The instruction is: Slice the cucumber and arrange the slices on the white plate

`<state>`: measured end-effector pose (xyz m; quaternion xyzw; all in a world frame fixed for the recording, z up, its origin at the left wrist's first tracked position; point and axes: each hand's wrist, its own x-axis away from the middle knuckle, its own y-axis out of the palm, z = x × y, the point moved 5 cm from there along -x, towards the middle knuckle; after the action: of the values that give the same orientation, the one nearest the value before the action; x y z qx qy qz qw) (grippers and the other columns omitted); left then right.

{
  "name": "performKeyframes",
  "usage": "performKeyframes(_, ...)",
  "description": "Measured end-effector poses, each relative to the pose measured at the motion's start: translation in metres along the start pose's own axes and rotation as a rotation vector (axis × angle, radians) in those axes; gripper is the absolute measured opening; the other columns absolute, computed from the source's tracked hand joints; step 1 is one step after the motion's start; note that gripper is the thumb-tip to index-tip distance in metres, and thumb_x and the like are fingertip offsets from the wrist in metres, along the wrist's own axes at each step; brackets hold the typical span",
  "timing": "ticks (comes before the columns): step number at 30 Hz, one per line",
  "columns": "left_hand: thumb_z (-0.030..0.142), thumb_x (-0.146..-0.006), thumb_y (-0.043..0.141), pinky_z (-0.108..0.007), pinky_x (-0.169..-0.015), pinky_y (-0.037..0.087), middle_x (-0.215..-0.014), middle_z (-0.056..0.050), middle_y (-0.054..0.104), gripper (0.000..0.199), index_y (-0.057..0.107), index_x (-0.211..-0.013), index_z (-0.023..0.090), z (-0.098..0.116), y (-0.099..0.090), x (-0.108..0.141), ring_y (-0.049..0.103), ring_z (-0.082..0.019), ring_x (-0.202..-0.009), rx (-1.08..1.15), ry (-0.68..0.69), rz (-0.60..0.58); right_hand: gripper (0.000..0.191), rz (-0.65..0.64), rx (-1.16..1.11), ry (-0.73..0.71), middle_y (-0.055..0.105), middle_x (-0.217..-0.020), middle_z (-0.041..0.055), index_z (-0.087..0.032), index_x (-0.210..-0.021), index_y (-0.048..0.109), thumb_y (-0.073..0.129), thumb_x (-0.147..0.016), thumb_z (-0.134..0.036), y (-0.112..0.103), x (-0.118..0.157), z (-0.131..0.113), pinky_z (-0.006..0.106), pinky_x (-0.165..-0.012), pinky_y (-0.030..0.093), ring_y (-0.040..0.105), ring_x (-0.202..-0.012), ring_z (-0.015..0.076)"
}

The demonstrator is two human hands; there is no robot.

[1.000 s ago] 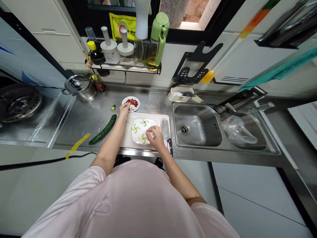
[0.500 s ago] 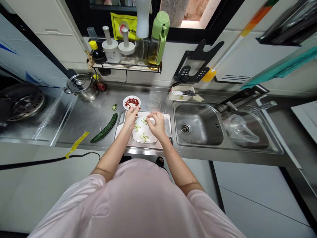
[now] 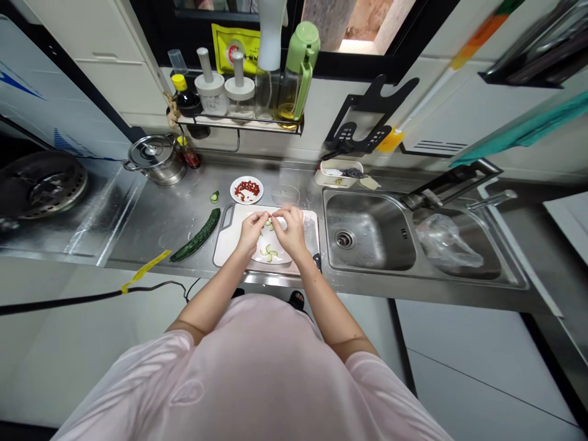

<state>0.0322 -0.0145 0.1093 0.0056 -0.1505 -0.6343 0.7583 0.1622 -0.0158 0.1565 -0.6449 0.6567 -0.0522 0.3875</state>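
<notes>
Both hands meet over the far part of a white plate [image 3: 280, 260] on a cutting board [image 3: 228, 242]. The fingers of my left hand [image 3: 252, 231] are pinched together, on something too small to make out. My right hand [image 3: 291, 229] also has its thumb and fingertips together, touching or nearly touching the left fingertips; what it holds is hidden. Curved cucumber slices [image 3: 269, 253] lie in a pinwheel on the plate, with others partly covered by the hands. Beyond the board stands a small white dish [image 3: 234, 185] of red pieces. A cucumber [image 3: 197, 236] lies left of the board.
A small cucumber end [image 3: 214, 196] and a clear bowl [image 3: 285, 195] are behind the board. A steel pot [image 3: 158, 162] stands at the back left. To the right is a sink [image 3: 372, 233]; a knife handle [image 3: 316, 262] shows at the board's right edge.
My left hand has moved from the edge of the dish of red pieces towards me and right, to my right fingertips over the plate. My right hand has hardly moved.
</notes>
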Motion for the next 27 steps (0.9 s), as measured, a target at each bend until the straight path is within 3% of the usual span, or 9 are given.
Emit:
performKeyframes(11,0.048,-0.069,0.071,-0.02,-0.054,0.037,-0.068,0.001,0.058,0.032,0.065,-0.075,0.017,-0.009,-0.002,0.013,0.047,-0.007,-0.059,0.02,0.02,-0.002,0.011,-0.032,-0.013,-0.008,0.056,-0.096,0.0062,-0.023,-0.085,0.063,0.054,-0.088,-0.03,0.002,0.013,0.002,0.041,-0.093,0.038,0.049,-0.101,0.0237)
performKeyframes(27,0.041,-0.074,0.067,-0.021,-0.065,0.04,-0.073,0.0,0.062,0.026,0.065,-0.077,0.016,-0.012,-0.013,0.022,0.05,-0.008,-0.064,-0.095,0.104,-0.019,0.011,-0.121,0.006,-0.048,0.055,-0.097,0.0062,-0.022,-0.082,0.063,0.054,-0.087,-0.026,0.008,0.022,-0.002,0.038,-0.093,0.038,0.045,-0.102,0.0229)
